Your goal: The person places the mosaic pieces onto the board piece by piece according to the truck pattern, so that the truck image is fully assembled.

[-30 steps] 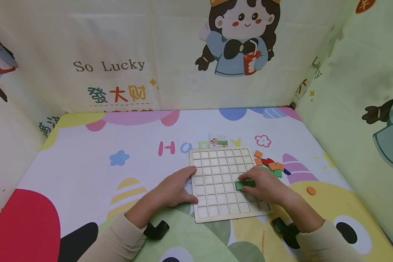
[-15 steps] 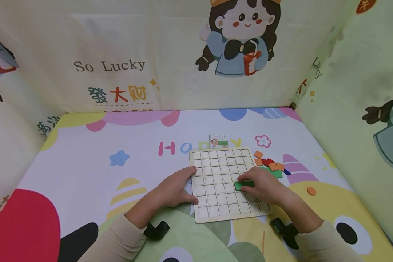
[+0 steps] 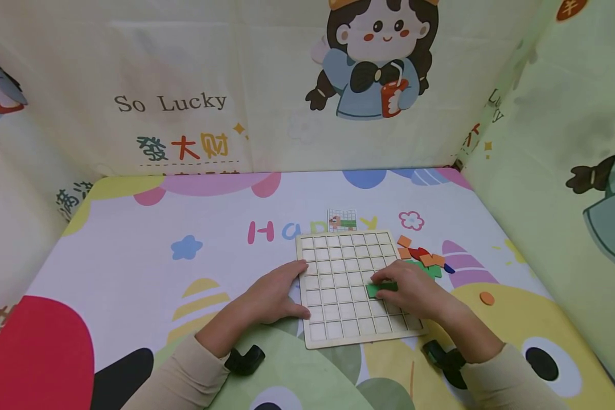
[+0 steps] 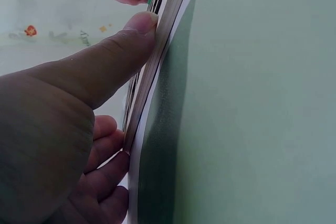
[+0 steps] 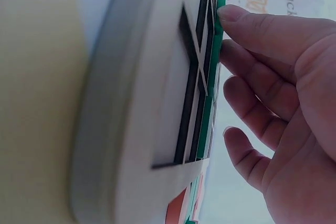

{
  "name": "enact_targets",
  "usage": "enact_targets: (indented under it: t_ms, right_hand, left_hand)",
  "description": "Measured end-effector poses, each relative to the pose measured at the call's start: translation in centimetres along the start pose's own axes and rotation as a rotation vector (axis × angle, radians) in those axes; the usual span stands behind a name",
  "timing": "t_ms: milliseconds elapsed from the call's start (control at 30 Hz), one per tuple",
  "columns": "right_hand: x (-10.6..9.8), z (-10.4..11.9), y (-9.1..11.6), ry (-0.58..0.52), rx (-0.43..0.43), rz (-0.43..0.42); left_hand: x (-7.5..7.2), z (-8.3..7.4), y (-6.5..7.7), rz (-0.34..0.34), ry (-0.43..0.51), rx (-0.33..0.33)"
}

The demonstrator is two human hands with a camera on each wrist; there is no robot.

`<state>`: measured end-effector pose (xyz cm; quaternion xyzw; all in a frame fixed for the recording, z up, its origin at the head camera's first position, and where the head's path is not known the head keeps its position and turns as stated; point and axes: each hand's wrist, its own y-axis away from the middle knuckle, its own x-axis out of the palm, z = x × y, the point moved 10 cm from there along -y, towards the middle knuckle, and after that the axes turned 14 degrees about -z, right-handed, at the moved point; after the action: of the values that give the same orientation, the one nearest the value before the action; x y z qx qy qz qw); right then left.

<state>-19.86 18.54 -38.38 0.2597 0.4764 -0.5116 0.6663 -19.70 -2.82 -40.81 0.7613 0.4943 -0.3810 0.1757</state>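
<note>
Before you lies the board, your left hand at its left edge, your right hand at the tiles on its right half. Just behind is the card; to its right, loose pieces and, nearer you, a disc.

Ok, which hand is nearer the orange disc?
Right. The right hand is at a green tile on the board, left of the orange disc; the left hand touches the board's left edge, across the board from the disc.
</note>
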Motion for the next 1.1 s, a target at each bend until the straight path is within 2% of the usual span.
enact_targets:
  t_ms: [700,900,1100]
  right_hand:
    - [0.04,0.17,-0.19,0.005,0.001,-0.002]
    - [0.06,0.01,-0.10,0.002,0.020,0.009]
    - [-0.35,-0.57,0.13,-0.051,0.065,0.024]
  left_hand:
    - [-0.06,0.02,0.08,0.001,0.004,-0.008]
    - [-0.08,-0.04,0.02,0.004,0.014,-0.011]
    - [-0.04,0.01,0.03,0.005,0.012,-0.016]
